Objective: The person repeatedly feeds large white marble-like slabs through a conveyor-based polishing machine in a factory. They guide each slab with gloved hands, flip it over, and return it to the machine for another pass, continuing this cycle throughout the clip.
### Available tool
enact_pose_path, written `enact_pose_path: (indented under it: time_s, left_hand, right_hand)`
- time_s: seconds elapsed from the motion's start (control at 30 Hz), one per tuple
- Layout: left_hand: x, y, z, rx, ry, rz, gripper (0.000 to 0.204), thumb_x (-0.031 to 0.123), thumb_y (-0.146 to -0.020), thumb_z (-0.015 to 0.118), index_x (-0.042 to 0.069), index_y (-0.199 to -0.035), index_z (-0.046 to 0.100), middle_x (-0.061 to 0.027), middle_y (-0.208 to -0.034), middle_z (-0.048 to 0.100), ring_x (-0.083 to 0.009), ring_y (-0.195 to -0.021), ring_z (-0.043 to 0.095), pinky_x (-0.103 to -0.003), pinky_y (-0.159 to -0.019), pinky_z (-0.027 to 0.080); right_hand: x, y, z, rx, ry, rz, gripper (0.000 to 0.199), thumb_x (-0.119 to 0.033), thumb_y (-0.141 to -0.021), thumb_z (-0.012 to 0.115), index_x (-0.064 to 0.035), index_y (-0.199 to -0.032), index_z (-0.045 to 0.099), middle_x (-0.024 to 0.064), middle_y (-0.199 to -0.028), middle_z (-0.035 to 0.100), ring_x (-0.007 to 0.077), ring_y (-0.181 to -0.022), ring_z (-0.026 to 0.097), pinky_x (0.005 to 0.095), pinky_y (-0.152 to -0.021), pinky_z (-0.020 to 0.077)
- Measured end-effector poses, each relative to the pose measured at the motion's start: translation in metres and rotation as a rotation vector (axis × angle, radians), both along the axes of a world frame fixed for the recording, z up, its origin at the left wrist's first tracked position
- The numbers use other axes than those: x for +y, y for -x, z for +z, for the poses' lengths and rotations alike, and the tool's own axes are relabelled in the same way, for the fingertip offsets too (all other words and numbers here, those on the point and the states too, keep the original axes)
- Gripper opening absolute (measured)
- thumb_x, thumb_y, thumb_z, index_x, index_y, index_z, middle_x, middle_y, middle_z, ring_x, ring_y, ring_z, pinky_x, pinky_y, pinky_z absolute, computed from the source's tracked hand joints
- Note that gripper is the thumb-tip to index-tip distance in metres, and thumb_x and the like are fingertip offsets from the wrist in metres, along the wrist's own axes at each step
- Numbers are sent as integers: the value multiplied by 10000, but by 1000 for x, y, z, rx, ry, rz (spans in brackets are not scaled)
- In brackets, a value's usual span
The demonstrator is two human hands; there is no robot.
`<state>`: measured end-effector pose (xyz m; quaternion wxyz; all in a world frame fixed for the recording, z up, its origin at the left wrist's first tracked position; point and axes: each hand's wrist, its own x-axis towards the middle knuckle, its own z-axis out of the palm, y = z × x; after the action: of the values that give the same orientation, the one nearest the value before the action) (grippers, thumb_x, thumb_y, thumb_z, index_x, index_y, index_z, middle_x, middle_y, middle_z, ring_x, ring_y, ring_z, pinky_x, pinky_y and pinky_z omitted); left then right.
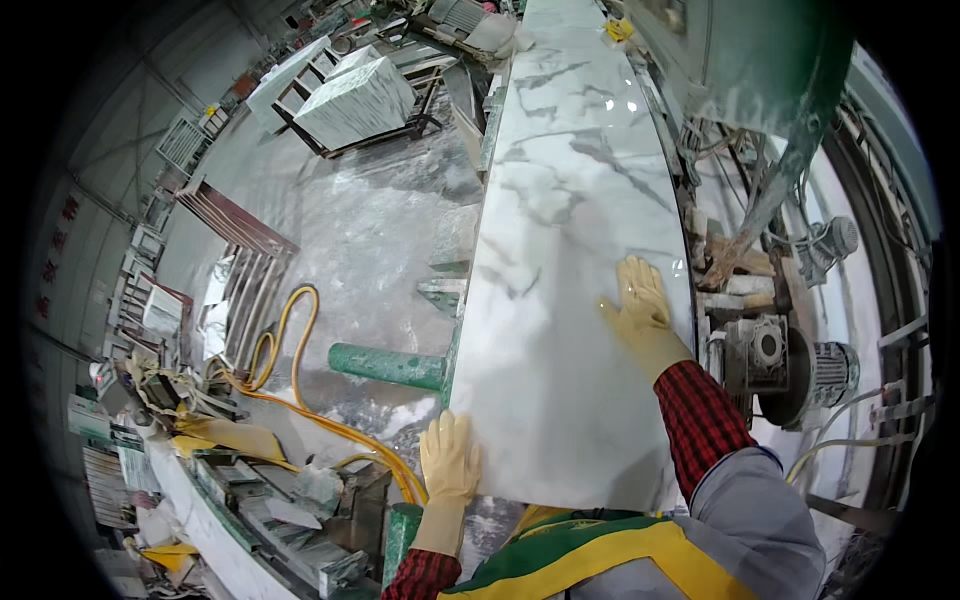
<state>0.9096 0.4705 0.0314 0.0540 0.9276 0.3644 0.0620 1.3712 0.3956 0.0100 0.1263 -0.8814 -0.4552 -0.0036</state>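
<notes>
A long white slab [560,330] with grey marble-like veins stretches away from me, its polished top reflecting the lamps. My right hand [642,305], in a cream rubber glove, lies palm down on the slab by its right edge, fingers spread and holding nothing. At the near left corner is my left hand [450,462], gloved the same way. Its fingers point forward, straight, along the slab's left edge, with the thumb beside that edge; how firmly it touches cannot be made out. Both forearms wear red-and-black checked sleeves, and a green-and-yellow apron [560,555] covers my front.
Right of the slab stand motors [770,350] and a big green machine body [760,60]. A green roller [388,366] juts out left. Yellow hoses [350,437] cross the wet floor near stone offcuts [275,515]. Farther off, a rack [250,300] and stacked slabs [358,105] stand.
</notes>
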Motion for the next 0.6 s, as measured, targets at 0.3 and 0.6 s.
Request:
enact_pose_path:
  time_s: [0.3,0.6]
  left_hand:
    - [-14,48,-56,-361,309,183,652,199,-1069,707,80,-1675,499,-370,-1730,405,-528,-1606,412,-511,-1337,359]
    - [13,54,-73,-296,431,153,742,184,-1063,765,98,-1722,435,-332,-1794,324,-463,-1690,302,-471,-1374,295]
  right_hand:
    - [6,0,6,81,29,19,901,-563,-1068,623,3,-1728,381,240,-1814,349,405,-1707,253,523,-1407,153]
    - [-19,5,-36,48,-11,45,849,-492,-1073,612,6,-1725,391,245,-1819,342,406,-1699,278,522,-1415,163]
